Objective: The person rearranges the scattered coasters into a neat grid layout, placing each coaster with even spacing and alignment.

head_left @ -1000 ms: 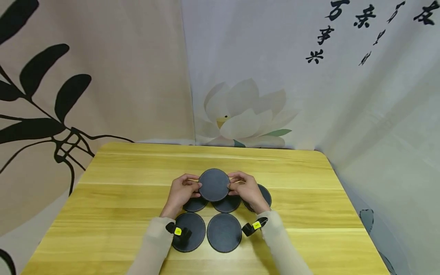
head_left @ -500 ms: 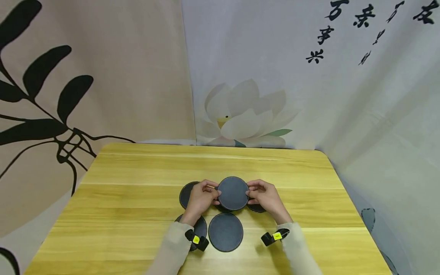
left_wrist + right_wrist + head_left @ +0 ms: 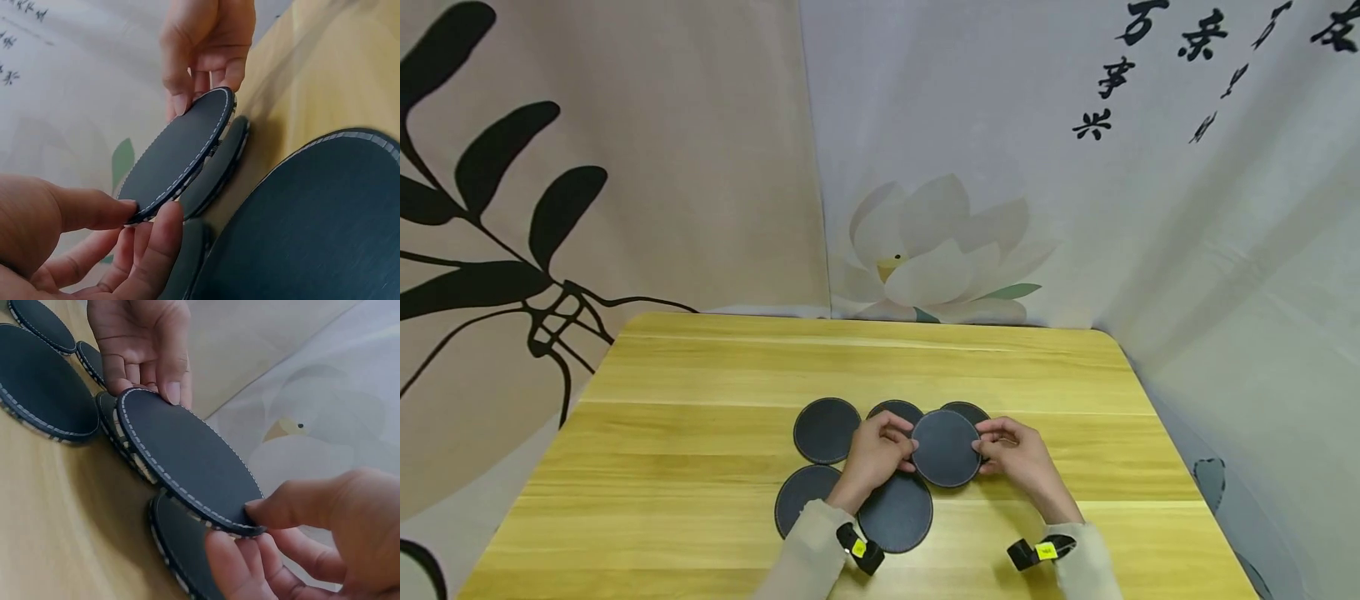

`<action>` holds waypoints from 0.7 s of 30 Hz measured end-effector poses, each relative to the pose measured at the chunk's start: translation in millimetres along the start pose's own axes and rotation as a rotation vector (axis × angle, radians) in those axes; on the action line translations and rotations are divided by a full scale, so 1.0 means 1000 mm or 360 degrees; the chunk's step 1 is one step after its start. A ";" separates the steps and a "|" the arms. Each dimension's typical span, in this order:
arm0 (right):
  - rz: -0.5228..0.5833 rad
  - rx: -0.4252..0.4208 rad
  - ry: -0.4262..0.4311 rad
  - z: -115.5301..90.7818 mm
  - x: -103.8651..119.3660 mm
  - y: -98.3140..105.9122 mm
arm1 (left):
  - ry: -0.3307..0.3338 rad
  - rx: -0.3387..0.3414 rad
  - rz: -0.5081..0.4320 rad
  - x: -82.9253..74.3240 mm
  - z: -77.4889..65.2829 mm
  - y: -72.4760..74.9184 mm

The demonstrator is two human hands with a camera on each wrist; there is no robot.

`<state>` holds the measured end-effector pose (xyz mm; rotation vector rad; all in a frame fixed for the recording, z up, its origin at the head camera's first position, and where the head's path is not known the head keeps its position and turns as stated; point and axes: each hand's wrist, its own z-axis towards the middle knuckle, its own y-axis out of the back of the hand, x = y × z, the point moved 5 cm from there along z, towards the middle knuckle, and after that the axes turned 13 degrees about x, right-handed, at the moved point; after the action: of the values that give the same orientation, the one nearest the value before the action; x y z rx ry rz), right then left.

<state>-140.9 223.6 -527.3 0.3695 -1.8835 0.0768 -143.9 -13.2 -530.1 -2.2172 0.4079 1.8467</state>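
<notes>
Both hands hold one round dark coaster [image 3: 946,448] by opposite edges, raised over the table. White stitching runs along its rim, and a patterned edge shows underneath in the right wrist view. My left hand [image 3: 877,457] pinches its left edge between thumb and fingers; my right hand [image 3: 1021,461] pinches the right edge the same way. Behind it, a back-row coaster [image 3: 967,408] at the right is partly covered. Another coaster [image 3: 895,408] sits beyond my left hand, partly hidden. In front, a coaster [image 3: 897,517] lies just below my left hand.
Two more matching coasters lie at the left: one in the back row [image 3: 826,431], one in the front row [image 3: 803,498] partly behind the left sleeve [image 3: 808,550]. The wooden table [image 3: 700,467] ends at a printed curtain [image 3: 737,167].
Both hands have carried the coaster to the right and a little nearer to me, from over the left and middle back-row coasters to the right-hand side.
</notes>
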 end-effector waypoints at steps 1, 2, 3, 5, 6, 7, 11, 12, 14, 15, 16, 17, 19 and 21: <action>-0.0005 -0.0004 -0.0006 -0.003 -0.002 0.002 | -0.0008 0.0013 -0.0004 0.000 0.000 -0.003; -0.0004 -0.0009 -0.0014 -0.005 -0.004 0.003 | -0.0016 0.0022 -0.0002 0.000 -0.001 -0.005; -0.0002 -0.0012 -0.0019 -0.007 -0.006 0.005 | -0.0018 0.0030 0.0000 -0.001 -0.001 -0.008; 0.0010 -0.0020 -0.0037 -0.011 -0.009 0.006 | -0.0023 0.0048 0.0012 -0.002 -0.002 -0.012; 0.0012 -0.0026 -0.0048 -0.013 -0.012 0.007 | -0.0025 0.0057 0.0024 -0.002 -0.003 -0.014; 0.0025 -0.0036 -0.0064 -0.015 -0.014 0.008 | -0.0023 0.0065 0.0042 -0.002 -0.003 -0.016; 0.0053 -0.0052 -0.0125 -0.023 -0.022 0.010 | -0.0022 0.0098 0.0099 -0.003 -0.007 -0.024; 0.0050 -0.0052 -0.0132 -0.026 -0.024 0.010 | -0.0020 0.0105 0.0107 -0.003 -0.009 -0.026; 0.0040 -0.0048 -0.0144 -0.030 -0.026 0.011 | -0.0008 0.0116 0.0125 -0.002 -0.011 -0.029; 0.0036 -0.0050 -0.0150 -0.033 -0.028 0.011 | 0.0003 0.0124 0.0134 -0.002 -0.013 -0.031; 0.0028 -0.0051 -0.0159 -0.035 -0.029 0.012 | 0.0013 0.0132 0.0146 -0.001 -0.014 -0.033; 0.0024 -0.0049 -0.0169 -0.037 -0.030 0.012 | 0.0023 0.0141 0.0154 -0.001 -0.015 -0.035; 0.0011 -0.0050 -0.0191 -0.042 -0.032 0.013 | 0.0029 0.0152 0.0189 -0.001 -0.018 -0.038; 0.0000 -0.0050 -0.0215 -0.045 -0.034 0.012 | 0.0025 0.0162 0.0219 -0.001 -0.021 -0.041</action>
<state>-93.2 253.2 -542.5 0.3611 -2.0158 0.0228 -110.3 17.9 -525.1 -2.1860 0.6579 1.8315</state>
